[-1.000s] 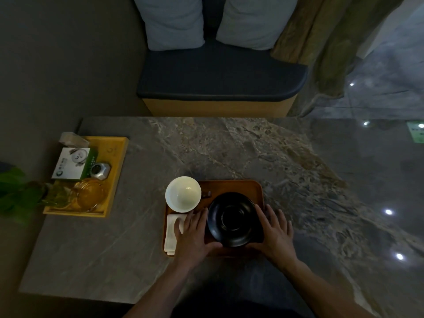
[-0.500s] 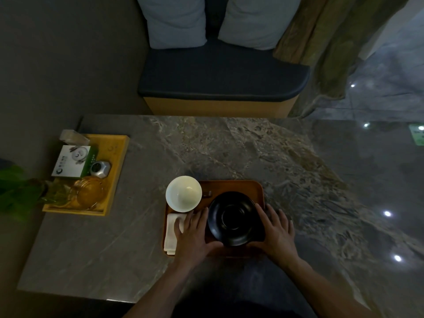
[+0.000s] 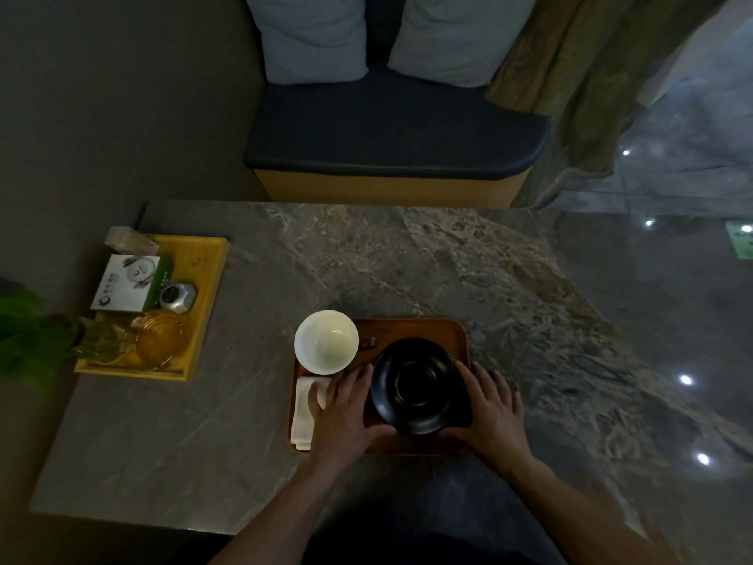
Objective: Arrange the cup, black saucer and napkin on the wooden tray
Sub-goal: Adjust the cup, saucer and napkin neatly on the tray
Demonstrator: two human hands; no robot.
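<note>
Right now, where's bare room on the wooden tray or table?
Wooden tray: only the far strip behind the black saucer, right of the cup. The napkin fills its near-left. Marble table is bare beyond the tray and between it and the yellow tray.

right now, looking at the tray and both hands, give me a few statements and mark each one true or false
1. The black saucer sits on the wooden tray. True.
2. The white cup stands on top of the saucer. False: it stands at the tray's far left corner, beside the saucer.
3. The left hand lies partly over the white napkin. True.
4. The right hand is lifting the cup. False: it rests against the saucer's right edge, away from the cup.
5. The cup is full of tea. False: its inside looks empty.
6. A second, yellow tray with small items sits to the left on the table. True.
</note>
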